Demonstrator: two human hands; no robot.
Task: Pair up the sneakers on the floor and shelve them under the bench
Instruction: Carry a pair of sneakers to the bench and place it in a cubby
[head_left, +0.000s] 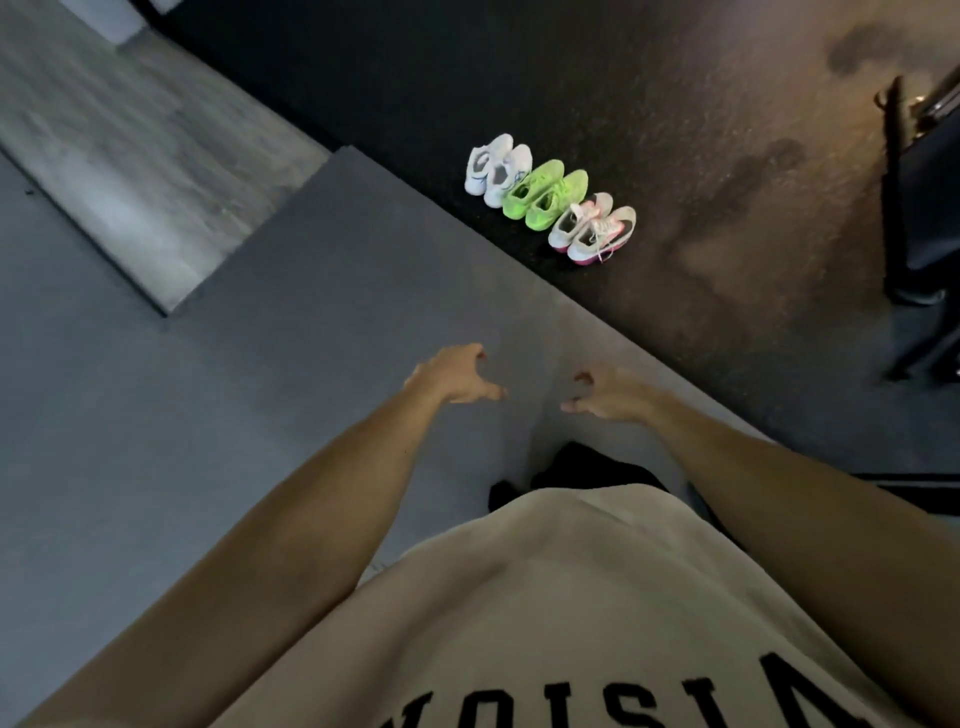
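Three sneaker pairs lined up on dark floor, upper centre of the frame.
White pair (498, 170), green pair (545, 201), white-and-pink pair (592, 228) touch side by side; left hand (457, 375) and right hand (605, 393) hover mid-frame, fingers loosely spread, empty.

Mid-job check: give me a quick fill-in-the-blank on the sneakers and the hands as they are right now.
1. The sneakers stand in a row of ____ pairs.
2. The middle pair, between the white pair and the pink-soled pair, is ____ in colour.
3. The left hand and right hand each hold ____.
4. The row sits on the ____ floor, not the grey mat.

Missing words: three; green; nothing; black
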